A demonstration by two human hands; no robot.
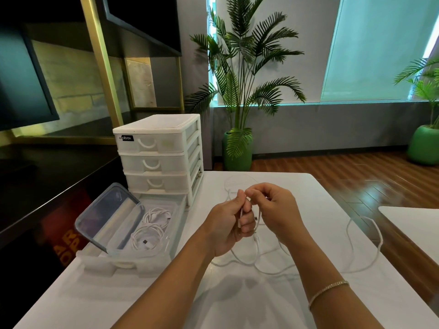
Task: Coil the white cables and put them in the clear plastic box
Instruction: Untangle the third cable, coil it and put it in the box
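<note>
From the head camera I had both hands up over the white table (237,305), close together and nearly touching. My left hand (228,224) was curled round a stretch of the white cable (363,264), fingers folded in with the strand running down through them. My right hand (275,207) pinched the same cable just beside the left thumb, fingertips drawn together on it. The rest of that cable lay loose across the table, looping below my wrists, out toward the right edge, and in a faint ring beyond my hands. To my left the clear plastic box (152,231) sat inside the pulled-out bottom drawer (114,264) of the white drawer unit (161,153), its lid (107,214) tilted up and leaning to the left. Two coiled white cables (149,233) were already lying in the box, one behind the other, a dark-tipped connector showing on the nearer coil. A thin bracelet (330,289) sat on my right wrist. Behind the table a potted palm (240,91) stood on the wooden floor (332,169), with a second green pot (422,146) at the far right.
</note>
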